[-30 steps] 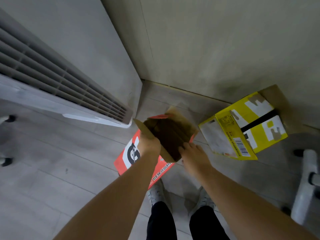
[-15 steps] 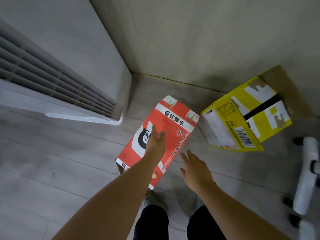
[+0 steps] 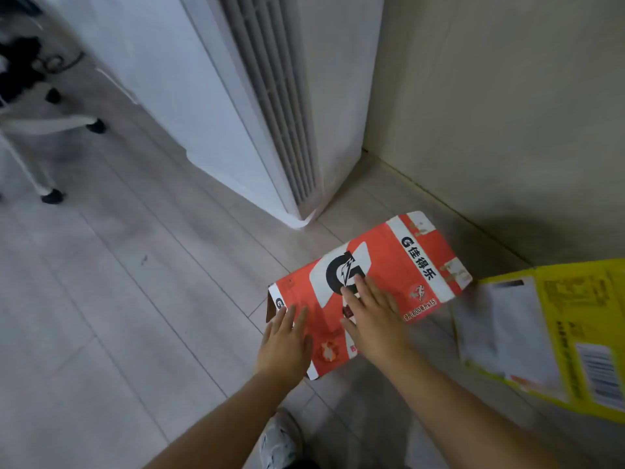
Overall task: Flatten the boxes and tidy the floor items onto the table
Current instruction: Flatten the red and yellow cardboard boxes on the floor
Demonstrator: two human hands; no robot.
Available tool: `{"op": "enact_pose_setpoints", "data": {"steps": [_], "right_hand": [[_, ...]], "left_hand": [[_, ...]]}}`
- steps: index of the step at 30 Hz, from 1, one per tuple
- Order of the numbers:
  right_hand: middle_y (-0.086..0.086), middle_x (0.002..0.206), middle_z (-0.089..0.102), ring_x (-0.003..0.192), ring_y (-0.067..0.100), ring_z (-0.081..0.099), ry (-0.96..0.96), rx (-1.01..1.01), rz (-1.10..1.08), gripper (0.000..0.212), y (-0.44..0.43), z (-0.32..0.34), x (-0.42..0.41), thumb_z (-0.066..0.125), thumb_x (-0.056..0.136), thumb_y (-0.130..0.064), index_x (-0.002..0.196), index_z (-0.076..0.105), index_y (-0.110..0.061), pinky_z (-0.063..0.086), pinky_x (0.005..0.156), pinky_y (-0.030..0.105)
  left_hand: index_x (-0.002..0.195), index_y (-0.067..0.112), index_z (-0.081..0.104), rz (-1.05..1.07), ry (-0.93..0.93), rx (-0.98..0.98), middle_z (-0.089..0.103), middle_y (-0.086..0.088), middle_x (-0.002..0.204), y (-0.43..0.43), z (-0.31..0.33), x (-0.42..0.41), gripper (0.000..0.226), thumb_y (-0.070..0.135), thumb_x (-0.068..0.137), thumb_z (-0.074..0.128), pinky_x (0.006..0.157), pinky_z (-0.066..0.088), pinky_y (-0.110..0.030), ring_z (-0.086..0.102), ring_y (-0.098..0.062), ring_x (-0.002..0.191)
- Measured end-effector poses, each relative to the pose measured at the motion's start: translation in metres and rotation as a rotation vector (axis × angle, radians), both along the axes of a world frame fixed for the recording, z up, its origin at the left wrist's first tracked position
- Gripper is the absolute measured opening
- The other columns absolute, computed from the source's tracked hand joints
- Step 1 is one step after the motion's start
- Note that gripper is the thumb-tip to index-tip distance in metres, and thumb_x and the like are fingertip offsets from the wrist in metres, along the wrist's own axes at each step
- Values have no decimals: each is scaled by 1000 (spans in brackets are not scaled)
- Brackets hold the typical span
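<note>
A red and white cardboard box (image 3: 399,265) with a black G logo lies flattened on the grey wood floor near the room's corner. My left hand (image 3: 285,340) rests palm down on its near left end, fingers spread. My right hand (image 3: 373,314) presses flat on its middle, just below the logo. Neither hand grips anything. To the right, a yellow cardboard box (image 3: 558,333) with a barcode and a white label lies on the floor, partly cut off by the frame edge.
A tall white air conditioner unit (image 3: 257,106) stands against the beige wall (image 3: 490,113) behind the red box. White chair legs with black casters (image 3: 50,194) are at the far left. My shoe (image 3: 280,441) shows at the bottom.
The red box went from held open, brown inside showing, to lying flat on the floor. Both hands now press on it, and the view has swung left.
</note>
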State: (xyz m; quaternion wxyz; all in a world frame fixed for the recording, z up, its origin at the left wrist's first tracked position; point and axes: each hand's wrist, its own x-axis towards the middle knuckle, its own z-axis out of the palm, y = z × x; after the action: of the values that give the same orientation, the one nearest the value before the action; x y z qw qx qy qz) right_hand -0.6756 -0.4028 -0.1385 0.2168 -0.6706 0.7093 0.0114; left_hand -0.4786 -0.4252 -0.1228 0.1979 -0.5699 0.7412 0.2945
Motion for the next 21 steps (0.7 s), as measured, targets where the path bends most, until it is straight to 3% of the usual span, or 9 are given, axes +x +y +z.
{"op": "enact_pose_setpoints", "data": {"steps": [4,9,12,17,21], "right_hand": [[6,164,14,152,26,5,77,-118,211,61,-37,-57,26,42,97,-53,152,29,-29,10,122,51],[3,166,-1,152,23,-8,132,-183,384,60,-60,-110,68,24,101,-55,156,15,-31,6,122,52],[3,165,5,152,23,-1,125,-230,427,59,-65,-121,81,23,100,-54,154,21,-31,10,121,54],[5,157,35,148,25,23,148,-374,735,41,-75,-106,106,45,96,-39,132,57,-24,16,120,52],[0,148,49,147,24,27,179,-258,958,36,-50,-110,114,42,95,-39,117,68,-27,15,120,53]], "left_hand": [[152,32,-19,34,74,-150,-23,9,160,2,-73,45,61,51,106,15,123,-9,-37,-22,-16,151],[159,29,-4,-62,213,-349,-12,9,165,4,-149,87,59,49,106,11,125,-3,-41,-19,-12,151],[160,25,4,-58,263,-472,0,4,168,-2,-185,103,60,42,104,20,125,11,-44,-5,-18,154],[159,22,22,-18,347,-637,13,1,167,-11,-227,125,66,14,98,48,119,29,-51,9,-24,154],[155,29,34,40,410,-723,21,-4,165,-15,-236,139,66,6,95,52,116,33,-53,15,-29,153]]}}
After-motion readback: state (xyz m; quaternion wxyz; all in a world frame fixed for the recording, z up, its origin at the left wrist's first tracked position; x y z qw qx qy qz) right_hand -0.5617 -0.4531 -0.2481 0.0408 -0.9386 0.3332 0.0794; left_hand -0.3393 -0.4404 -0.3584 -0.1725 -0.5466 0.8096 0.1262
